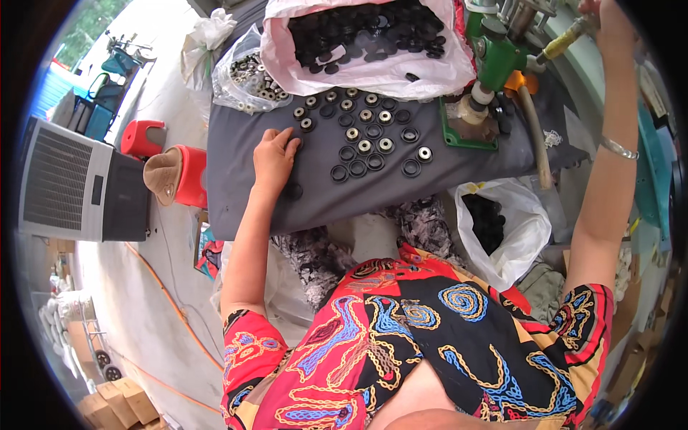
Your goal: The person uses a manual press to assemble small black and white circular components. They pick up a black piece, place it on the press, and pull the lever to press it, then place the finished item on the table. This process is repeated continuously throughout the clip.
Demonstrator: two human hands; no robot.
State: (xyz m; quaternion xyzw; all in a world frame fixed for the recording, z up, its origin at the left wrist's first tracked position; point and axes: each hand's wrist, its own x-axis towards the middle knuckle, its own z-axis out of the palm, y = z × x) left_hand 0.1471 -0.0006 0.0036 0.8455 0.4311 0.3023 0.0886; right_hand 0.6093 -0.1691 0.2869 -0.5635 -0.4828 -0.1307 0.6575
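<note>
My left hand (274, 159) rests at the left of the dark cloth-covered table, its fingers drawn together close to a black ring; whether they pinch something is hidden. At the upper right edge, my right hand (600, 16) is closed on the lever (566, 39) of a green hand press (498, 61). Between my hands lie several black rubber rings (375, 163). Some have a silvery metal piece seated inside, like the ring (424, 154) at the right. The press base (469, 132) stands on the table; its pressing point is partly hidden.
Behind the rings lies a white sack (279, 61) of black round parts, beside a clear bag (251, 75) of metal pieces. A wooden-handled tool (534, 136) lies right of the press. Below hangs a white bag (523, 240) of black parts. Red stools (192, 179) stand left.
</note>
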